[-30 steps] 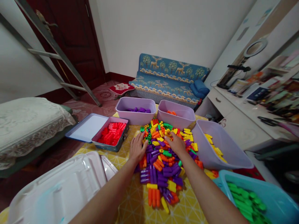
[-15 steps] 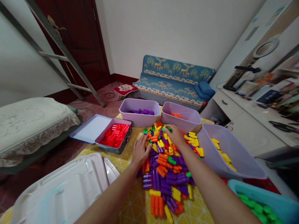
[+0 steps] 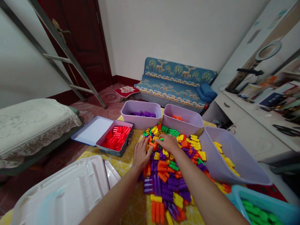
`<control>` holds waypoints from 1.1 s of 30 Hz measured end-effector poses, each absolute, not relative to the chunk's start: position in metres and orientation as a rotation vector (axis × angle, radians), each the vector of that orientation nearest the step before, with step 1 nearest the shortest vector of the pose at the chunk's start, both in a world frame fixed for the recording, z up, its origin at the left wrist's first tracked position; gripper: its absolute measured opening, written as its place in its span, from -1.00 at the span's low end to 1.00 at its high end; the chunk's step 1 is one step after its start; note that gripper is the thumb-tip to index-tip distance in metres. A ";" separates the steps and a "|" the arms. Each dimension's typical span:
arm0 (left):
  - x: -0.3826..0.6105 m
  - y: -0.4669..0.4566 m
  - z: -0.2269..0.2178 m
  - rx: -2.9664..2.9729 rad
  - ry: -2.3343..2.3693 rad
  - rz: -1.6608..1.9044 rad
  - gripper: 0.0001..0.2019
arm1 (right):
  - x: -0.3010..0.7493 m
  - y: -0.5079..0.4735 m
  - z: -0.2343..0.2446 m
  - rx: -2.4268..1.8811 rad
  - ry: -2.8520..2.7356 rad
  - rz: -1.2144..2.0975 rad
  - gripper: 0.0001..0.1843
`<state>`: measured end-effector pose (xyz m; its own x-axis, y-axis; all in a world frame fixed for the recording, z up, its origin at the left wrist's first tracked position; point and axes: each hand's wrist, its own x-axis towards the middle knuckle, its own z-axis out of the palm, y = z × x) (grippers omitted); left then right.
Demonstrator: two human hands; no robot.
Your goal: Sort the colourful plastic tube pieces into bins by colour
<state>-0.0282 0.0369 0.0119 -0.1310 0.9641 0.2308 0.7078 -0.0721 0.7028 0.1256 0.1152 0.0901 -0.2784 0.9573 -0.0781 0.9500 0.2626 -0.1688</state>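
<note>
A heap of short plastic tube pieces [image 3: 168, 175] in purple, orange, yellow and green lies on a yellow patterned tablecloth [image 3: 131, 206]. My left hand [image 3: 140, 153] lies flat on the heap's left edge with its fingers spread, holding nothing. My right hand [image 3: 167, 142] rests on the far middle of the heap. Its fingers are curled down and leftward over orange and yellow pieces, and what they grip is hidden. The two hands are close together, almost touching.
Behind the heap stand a lilac bin with purple pieces [image 3: 140, 113] and another with orange pieces [image 3: 185, 125]. A tilted lilac bin with yellow pieces [image 3: 234, 168] is on the right. Left are a tin of red pieces [image 3: 115, 138] and a white lid [image 3: 63, 190]. A blue bin of green pieces [image 3: 257, 209] is at the bottom right.
My right hand has drawn back from the far edge of the heap and swung left toward my left hand. The left hand has barely moved. The camera has shifted slightly.
</note>
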 end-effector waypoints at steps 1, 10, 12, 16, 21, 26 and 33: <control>-0.028 0.037 0.013 1.796 1.860 1.028 -0.48 | 0.126 0.110 0.092 -1.831 -2.480 0.287 -0.49; -0.028 0.037 0.013 1.796 1.857 1.016 -0.48 | 0.159 0.112 0.111 -1.731 -2.222 0.436 -0.49; -0.028 0.037 0.011 1.813 1.862 1.011 -0.48 | 0.166 0.127 0.106 -1.795 -2.188 0.285 -0.56; -0.029 0.037 0.007 1.845 1.876 1.010 -0.48 | 0.170 0.150 0.087 -1.827 -2.301 0.100 -0.48; -0.028 0.037 0.008 1.835 1.886 0.971 -0.47 | 0.156 0.155 0.076 -1.927 -2.333 0.081 -0.40; -0.028 0.037 0.011 1.825 1.898 0.954 -0.47 | 0.143 0.149 0.081 -2.127 -2.342 0.009 -0.54; -0.028 0.037 0.011 1.839 1.899 0.958 -0.47 | 0.152 0.149 0.080 -2.119 -2.338 0.085 -0.49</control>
